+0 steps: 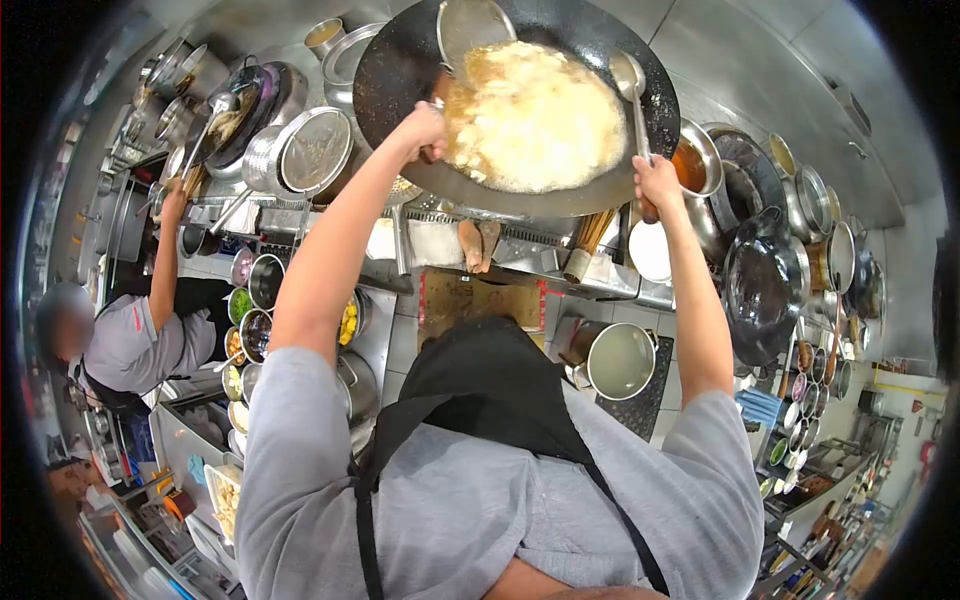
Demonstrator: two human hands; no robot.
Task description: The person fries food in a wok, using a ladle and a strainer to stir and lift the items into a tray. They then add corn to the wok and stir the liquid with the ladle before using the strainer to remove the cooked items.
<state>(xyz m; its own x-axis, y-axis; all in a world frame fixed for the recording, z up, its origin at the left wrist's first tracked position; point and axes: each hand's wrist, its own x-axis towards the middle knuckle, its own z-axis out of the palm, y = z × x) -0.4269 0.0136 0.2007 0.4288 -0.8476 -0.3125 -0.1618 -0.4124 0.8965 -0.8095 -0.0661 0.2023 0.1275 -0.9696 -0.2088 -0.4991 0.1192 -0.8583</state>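
As pale food (548,120) bubbles in the broad black wok (560,203), the left hand (424,130) is over the wok's left side, fingers curled together round the handle of a strainer (470,32). The food lies just to the right of those fingers, spreading lengthwise towards the right, and the strainer's mesh sits beyond the knuckles, at the food's far left edge. Over on the other side, the right hand (657,183) is at the near right rim, fingers clamped on a ladle (628,75). Its long axis runs forward and slightly left, the bowl by the food's far right edge. Of the two, the left hand looks nearer the food!

Down on the steel surface (540,277), a white cloth (437,246) and a bundled brush (578,262) lie on the near side of the wok, with a bowl of orange liquid (690,166) close to its right. Below, a big pot (622,362) of cloudy liquid stands on a dark mat (640,400). And off to the left, a co-worker (150,345) reaches towards a smaller wok (228,128), while more pans crowd the right.
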